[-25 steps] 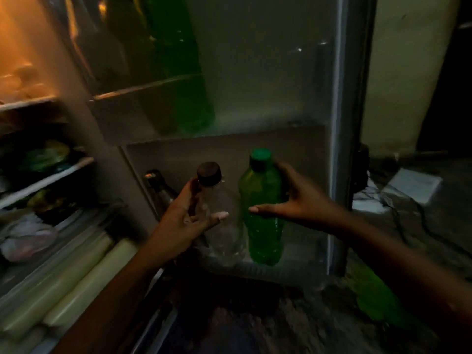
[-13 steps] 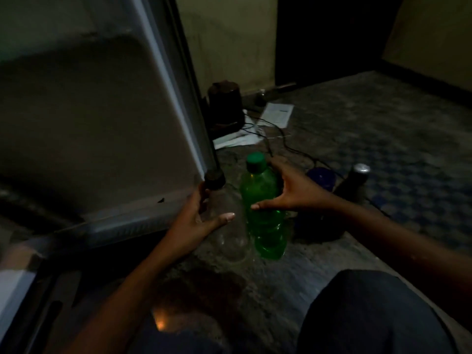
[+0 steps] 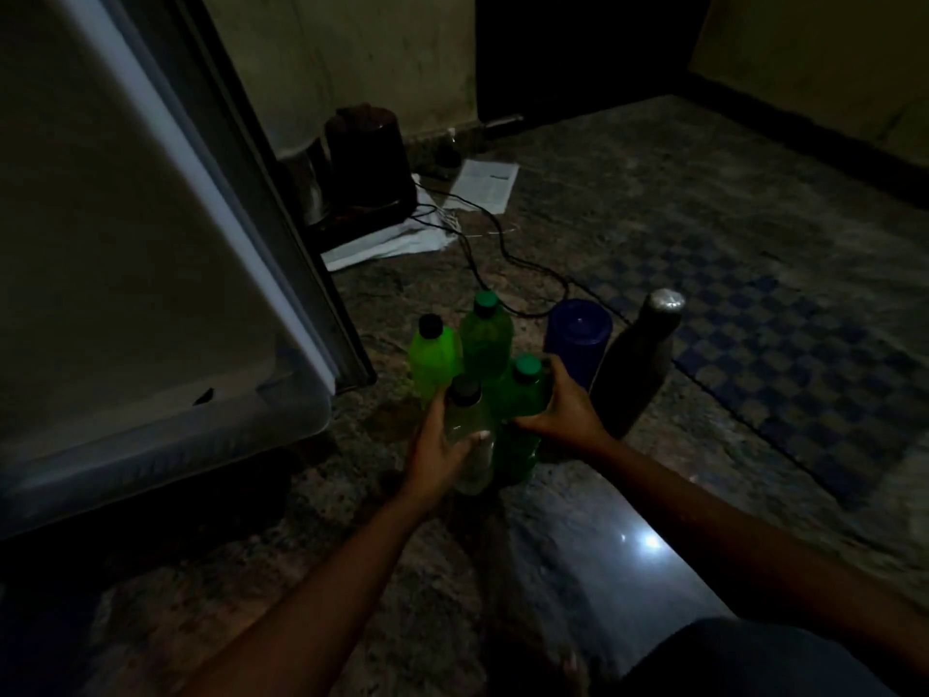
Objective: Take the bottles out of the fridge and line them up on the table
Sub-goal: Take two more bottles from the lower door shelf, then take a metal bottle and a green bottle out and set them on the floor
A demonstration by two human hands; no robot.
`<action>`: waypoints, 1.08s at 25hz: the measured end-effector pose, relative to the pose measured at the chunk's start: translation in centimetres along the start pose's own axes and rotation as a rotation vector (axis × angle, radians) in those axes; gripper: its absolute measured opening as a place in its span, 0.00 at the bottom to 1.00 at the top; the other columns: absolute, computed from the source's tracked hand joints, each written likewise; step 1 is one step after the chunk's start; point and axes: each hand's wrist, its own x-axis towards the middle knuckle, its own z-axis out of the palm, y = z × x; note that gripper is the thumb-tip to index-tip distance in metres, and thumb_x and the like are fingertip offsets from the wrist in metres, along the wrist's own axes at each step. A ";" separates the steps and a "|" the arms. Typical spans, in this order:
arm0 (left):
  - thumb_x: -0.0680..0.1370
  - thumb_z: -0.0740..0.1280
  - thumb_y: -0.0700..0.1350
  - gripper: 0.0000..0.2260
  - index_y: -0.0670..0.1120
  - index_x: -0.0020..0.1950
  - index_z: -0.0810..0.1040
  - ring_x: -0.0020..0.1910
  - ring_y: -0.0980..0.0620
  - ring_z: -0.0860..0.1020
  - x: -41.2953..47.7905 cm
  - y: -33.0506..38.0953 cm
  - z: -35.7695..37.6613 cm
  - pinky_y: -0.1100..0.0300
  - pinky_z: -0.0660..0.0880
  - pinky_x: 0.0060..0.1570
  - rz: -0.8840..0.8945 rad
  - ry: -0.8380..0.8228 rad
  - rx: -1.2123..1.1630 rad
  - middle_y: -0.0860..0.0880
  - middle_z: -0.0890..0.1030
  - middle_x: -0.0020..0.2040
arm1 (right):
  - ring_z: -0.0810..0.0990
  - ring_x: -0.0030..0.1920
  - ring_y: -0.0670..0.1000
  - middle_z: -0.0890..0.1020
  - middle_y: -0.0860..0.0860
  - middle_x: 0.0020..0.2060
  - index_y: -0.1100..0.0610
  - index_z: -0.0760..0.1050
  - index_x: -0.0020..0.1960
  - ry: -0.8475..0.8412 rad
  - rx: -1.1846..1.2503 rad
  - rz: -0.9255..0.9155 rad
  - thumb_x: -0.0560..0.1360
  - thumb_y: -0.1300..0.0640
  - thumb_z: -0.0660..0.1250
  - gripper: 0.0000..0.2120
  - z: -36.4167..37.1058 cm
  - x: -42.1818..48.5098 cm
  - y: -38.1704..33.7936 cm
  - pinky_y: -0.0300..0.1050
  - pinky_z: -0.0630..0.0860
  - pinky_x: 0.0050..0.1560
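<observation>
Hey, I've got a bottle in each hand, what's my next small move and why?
Probably set both down and let go: the left hand grips the clear bottle, the right hand the green-capped bottle, held low beside the black-capped green bottle standing on the floor.

I'm working with a very dim, grainy view, and the corners and far doorway fall to black. One small white glare spot shines low on the polished floor (image 3: 603, 233), while the pale fridge door (image 3: 125, 254) catches faint light. Straight edges bow near the margins, and detail is soft throughout.
</observation>
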 end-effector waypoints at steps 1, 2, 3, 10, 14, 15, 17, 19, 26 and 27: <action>0.68 0.73 0.42 0.34 0.41 0.70 0.63 0.69 0.47 0.67 0.4 -0.4 0.3 0.51 0.67 0.68 -0.012 0.024 0.001 0.43 0.69 0.69 | 0.73 0.64 0.53 0.74 0.55 0.64 0.57 0.61 0.68 0.009 0.015 0.016 0.62 0.56 0.78 0.40 0.2 0.0 0.1 0.47 0.72 0.63; 0.68 0.73 0.40 0.33 0.39 0.70 0.63 0.69 0.44 0.68 0.7 -0.6 0.5 0.47 0.67 0.68 -0.030 0.055 0.003 0.40 0.70 0.69 | 0.73 0.64 0.53 0.74 0.56 0.65 0.58 0.62 0.68 0.007 0.039 0.016 0.62 0.56 0.78 0.40 0.5 -0.1 0.2 0.47 0.71 0.64; 0.68 0.73 0.37 0.32 0.38 0.69 0.64 0.69 0.42 0.69 1.2 -0.8 0.8 0.46 0.67 0.68 -0.050 0.086 -0.004 0.39 0.70 0.69 | 0.72 0.65 0.54 0.73 0.56 0.65 0.57 0.62 0.68 0.001 0.054 0.012 0.61 0.54 0.78 0.41 0.7 -0.2 0.3 0.50 0.71 0.66; 0.72 0.68 0.33 0.23 0.36 0.66 0.68 0.65 0.42 0.72 1.2 1.3 -0.6 0.60 0.69 0.57 -0.178 0.027 -0.095 0.38 0.73 0.66 | 0.77 0.61 0.53 0.76 0.50 0.62 0.54 0.66 0.68 0.051 0.264 0.179 0.73 0.50 0.67 0.26 0.8 -3.1 -0.2 0.52 0.75 0.62; 0.75 0.64 0.34 0.24 0.40 0.70 0.63 0.69 0.45 0.68 -2.7 3.7 -2.7 0.59 0.68 0.60 -0.243 0.093 -0.275 0.41 0.68 0.70 | 0.76 0.57 0.48 0.78 0.49 0.58 0.55 0.72 0.64 -0.129 0.293 0.331 0.78 0.50 0.60 0.17 -0.9 -6.6 -2.2 0.42 0.72 0.58; 0.76 0.63 0.35 0.22 0.39 0.69 0.65 0.68 0.46 0.69 -3.9 4.3 -3.1 0.62 0.70 0.58 -0.243 0.106 -0.302 0.41 0.69 0.69 | 0.76 0.59 0.48 0.77 0.49 0.59 0.55 0.73 0.64 -0.160 0.266 0.319 0.77 0.50 0.60 0.17 -1.2 -7.3 -2.9 0.44 0.72 0.61; 0.77 0.62 0.36 0.17 0.40 0.66 0.70 0.62 0.51 0.73 -6.4 5.4 -4.0 0.71 0.73 0.51 -0.206 0.135 -0.332 0.42 0.74 0.66 | 0.74 0.61 0.48 0.77 0.49 0.60 0.54 0.73 0.64 -0.268 0.259 0.270 0.77 0.51 0.61 0.16 -1.0 -8.2 -4.8 0.47 0.72 0.63; 0.77 0.62 0.38 0.12 0.44 0.60 0.74 0.58 0.55 0.75 -8.3 6.1 -5.5 0.72 0.73 0.52 -0.152 0.236 -0.380 0.45 0.77 0.61 | 0.74 0.60 0.46 0.77 0.47 0.57 0.52 0.72 0.64 -0.414 0.289 0.204 0.77 0.53 0.61 0.15 0.1 -8.4 -7.5 0.42 0.74 0.57; 0.77 0.61 0.40 0.15 0.47 0.64 0.71 0.57 0.64 0.73 -12.8 6.4 -15.7 0.80 0.71 0.48 -0.043 0.594 -0.417 0.52 0.75 0.60 | 0.75 0.60 0.50 0.76 0.52 0.58 0.55 0.69 0.65 -0.653 0.297 -0.031 0.77 0.61 0.60 0.16 6.0 -6.2 -17.8 0.42 0.77 0.55; 0.77 0.61 0.40 0.16 0.46 0.65 0.70 0.57 0.62 0.73 -13.3 6.2 -17.7 0.79 0.71 0.49 -0.040 0.661 -0.417 0.51 0.75 0.61 | 0.75 0.62 0.53 0.76 0.54 0.60 0.56 0.70 0.64 -0.643 0.299 -0.060 0.77 0.61 0.61 0.16 7.5 -5.7 -19.5 0.46 0.76 0.56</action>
